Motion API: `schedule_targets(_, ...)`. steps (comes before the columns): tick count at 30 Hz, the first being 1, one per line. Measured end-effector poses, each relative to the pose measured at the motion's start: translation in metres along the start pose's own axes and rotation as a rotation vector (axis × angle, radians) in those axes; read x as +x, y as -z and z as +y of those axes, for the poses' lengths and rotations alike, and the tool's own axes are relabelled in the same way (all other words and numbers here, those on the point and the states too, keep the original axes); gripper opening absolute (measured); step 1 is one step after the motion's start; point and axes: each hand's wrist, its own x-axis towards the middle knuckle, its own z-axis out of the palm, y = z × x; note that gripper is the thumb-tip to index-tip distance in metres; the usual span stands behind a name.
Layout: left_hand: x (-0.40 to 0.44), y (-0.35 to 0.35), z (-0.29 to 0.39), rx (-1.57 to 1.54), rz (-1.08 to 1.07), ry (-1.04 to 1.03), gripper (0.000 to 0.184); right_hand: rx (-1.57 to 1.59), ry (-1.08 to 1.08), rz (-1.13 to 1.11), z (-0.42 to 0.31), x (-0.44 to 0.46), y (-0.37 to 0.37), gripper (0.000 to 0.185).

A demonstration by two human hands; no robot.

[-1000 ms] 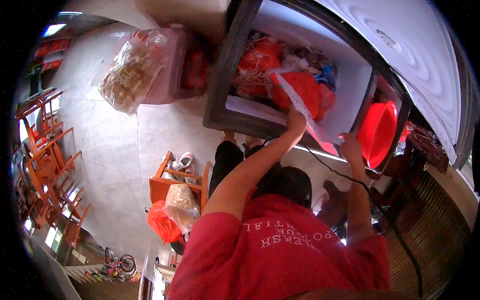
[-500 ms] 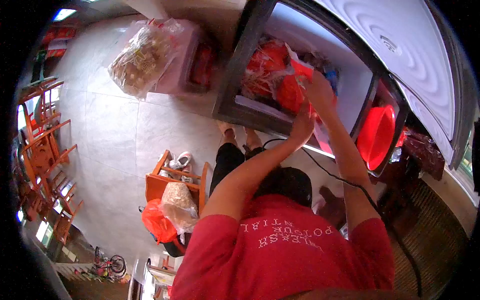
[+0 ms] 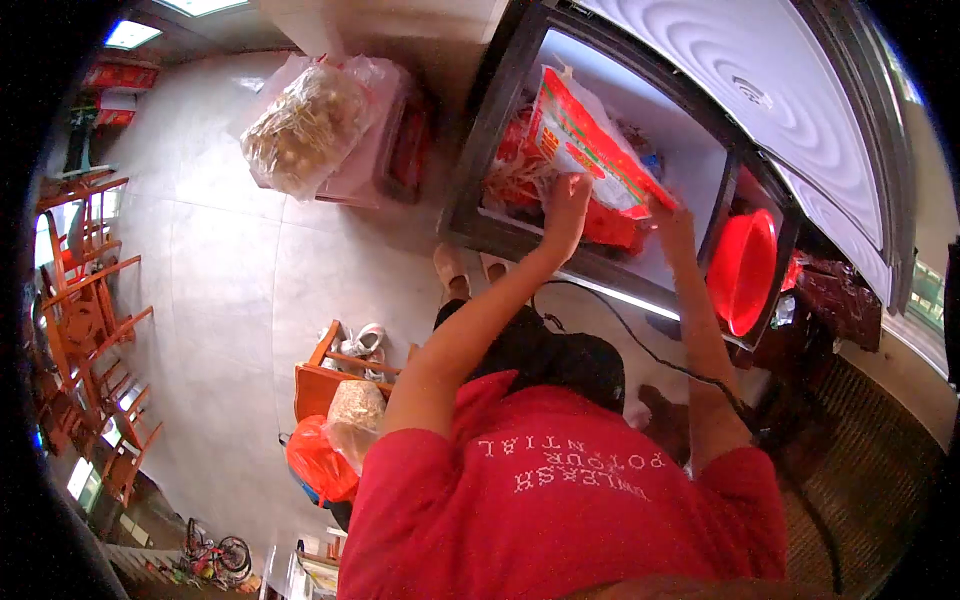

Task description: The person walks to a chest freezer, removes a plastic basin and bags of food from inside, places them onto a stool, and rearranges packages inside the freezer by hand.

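Observation:
A red and white printed plastic bag (image 3: 585, 140) is spread at a slant above the contents of an open chest freezer (image 3: 500, 232). My right hand (image 3: 674, 226) is closed on the bag's lower right end. At the bag's lower left edge, my left hand (image 3: 568, 208) has its fingers bent and pressed together against the plastic. Beneath the bag lie red plastic bags (image 3: 610, 228) and clear wrapping, partly hidden by it and my hands.
A red basin (image 3: 741, 270) stands in the freezer's right compartment, beside the raised white lid (image 3: 740, 80). A clear bag (image 3: 305, 130) rests on a pink container (image 3: 385, 185) to the left. Below are a wooden stool (image 3: 312, 392) with bags and a black cable (image 3: 650, 345).
The printed bag has been raised and spread out, its printed face now showing. My hands have moved apart, the left one leftward and the right one down and right.

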Motion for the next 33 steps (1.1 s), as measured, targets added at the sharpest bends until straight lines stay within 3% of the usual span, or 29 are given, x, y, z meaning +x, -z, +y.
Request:
schedule_targets(2, 0.008, 0.002, 0.019, -0.014, 0.064, 0.0, 0.051, 0.142, 0.06, -0.007, 0.031, -0.009, -0.009, 0.039)
schedule_targets(4, 0.012, 0.005, 0.033, -0.022, 0.079, 0.029, 0.057, 0.079, 0.172, 0.035, 0.054, -0.02, -0.018, 0.042)
schedule_targets(8, 0.014, 0.008, 0.059, 0.137, 0.138, 0.071, 0.069, 0.163, 0.295, 0.113, 0.05, -0.045, -0.034, 0.03)
schedule_targets(9, 0.022, 0.009, 0.03, 0.064, 0.116, 0.149, 0.07, 0.208, 0.281, 0.101, 0.054, -0.047, -0.037, 0.027)
schedule_targets(12, 0.021, 0.022, 0.019, 0.076, 0.009, 0.343, 0.069, 0.24, 0.235, -0.021, 0.086, -0.046, -0.05, 0.028)
schedule_targets(14, 0.022, 0.025, -0.009, 0.183, 0.126, 0.32, 0.068, 0.066, 0.417, -0.051, 0.077, -0.049, -0.05, 0.027)
schedule_targets(17, 0.014, 0.023, -0.009, 0.389, 0.196, 0.2, 0.069, -0.281, 0.46, -0.14, 0.086, -0.042, -0.049, 0.026)
schedule_targets(18, 0.01, 0.024, 0.001, 0.463, 0.198, 0.141, 0.069, -0.214, 0.485, -0.199, 0.087, -0.042, -0.048, 0.027)
schedule_targets(21, 0.011, 0.031, -0.005, 0.6, 0.11, 0.307, 0.071, -0.115, 0.571, -0.337, 0.081, -0.035, -0.049, 0.029)
schedule_targets(23, 0.01, 0.035, -0.012, 0.341, 0.112, 0.34, 0.07, -0.176, 0.638, -0.395, 0.086, -0.029, -0.052, 0.029)
schedule_targets(26, 0.009, 0.038, 0.001, 0.154, 0.104, 0.442, 0.061, -0.056, 0.395, -0.444, 0.087, -0.024, -0.054, 0.028)
schedule_targets(28, 0.008, 0.04, 0.012, 0.087, 0.115, 0.534, 0.056, -0.054, 0.464, -0.522, 0.099, -0.013, -0.059, 0.032)
schedule_targets(29, 0.006, 0.042, 0.01, 0.074, 0.128, 0.51, 0.053, -0.054, 0.5, -0.561, 0.101, -0.009, -0.06, 0.034)
schedule_targets(32, 0.004, 0.048, -0.011, 0.105, 0.146, 0.427, 0.048, -0.129, 0.319, -0.831, 0.051, -0.005, -0.03, 0.043)
schedule_targets(33, 0.005, 0.052, -0.027, 0.165, 0.136, 0.4, 0.048, 0.001, 0.225, -0.82, 0.055, 0.001, -0.033, 0.045)
